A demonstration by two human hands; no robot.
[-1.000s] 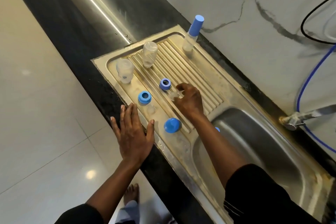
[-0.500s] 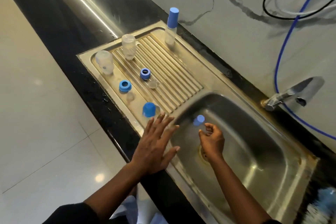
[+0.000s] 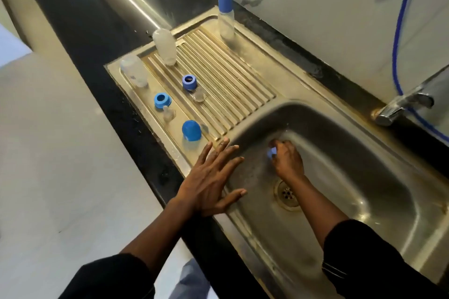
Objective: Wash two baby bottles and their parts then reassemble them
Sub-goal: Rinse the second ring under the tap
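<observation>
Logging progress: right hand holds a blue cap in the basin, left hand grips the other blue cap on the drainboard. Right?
No: the head view shows the left hand flat on the sink rim, holding nothing; the other blue cap stands on the drainboard. The right hand holds a blue cap in the basin.

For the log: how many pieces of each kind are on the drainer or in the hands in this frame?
Clear bottles: 2
Blue rings: 2
Clear teats: 2
Blue caps: 2, one in the right hand
Tall blue-capped bottle: 1
Total: 9
</observation>
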